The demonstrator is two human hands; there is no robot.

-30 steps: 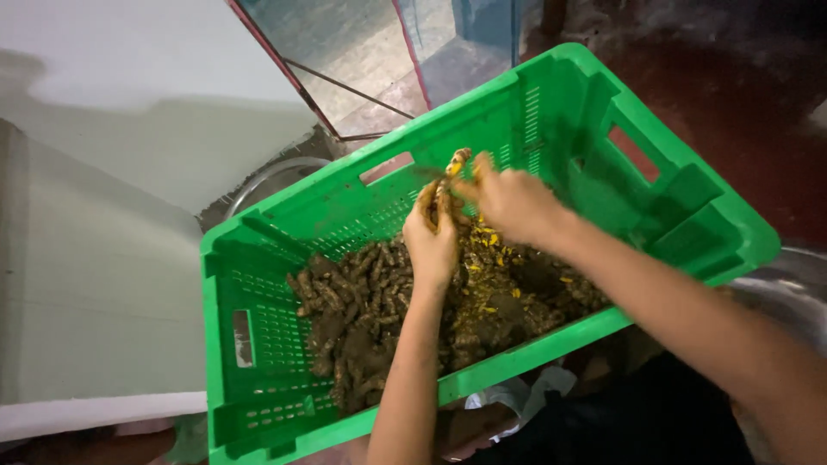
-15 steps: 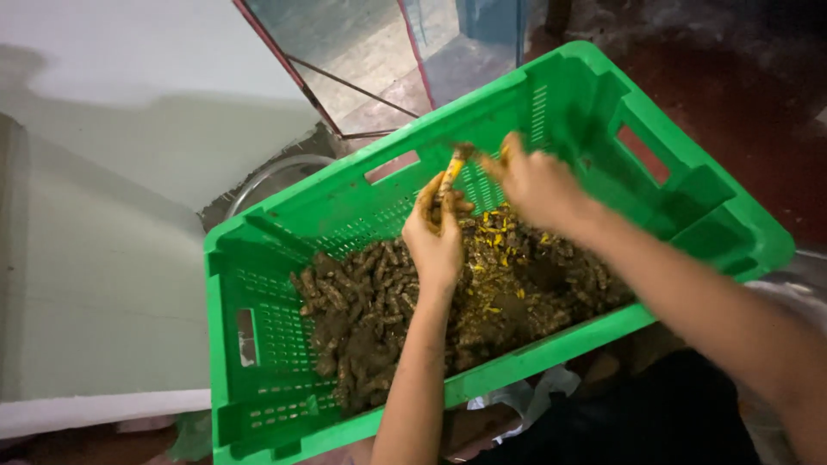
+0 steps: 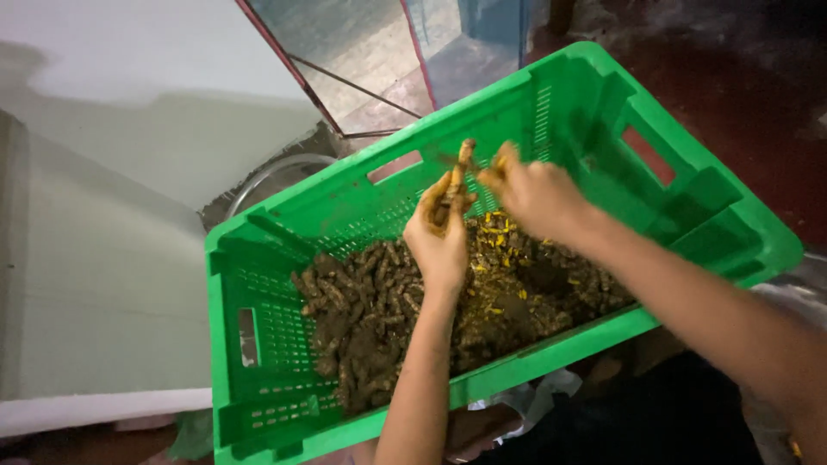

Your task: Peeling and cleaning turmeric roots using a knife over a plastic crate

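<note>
left hand (image 3: 441, 231) gripping muddy root (image 3: 457, 182) | right hand (image 3: 536, 194) pinching its side | both above root heap (image 3: 379, 319) in green crate (image 3: 258, 362)

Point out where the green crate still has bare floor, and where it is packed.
Bare mesh shows in the green crate along its left end wall, and in the far right end beyond the right hand. The middle is crowded: muddy roots lie heaped under the left hand, which holds one root.
</note>
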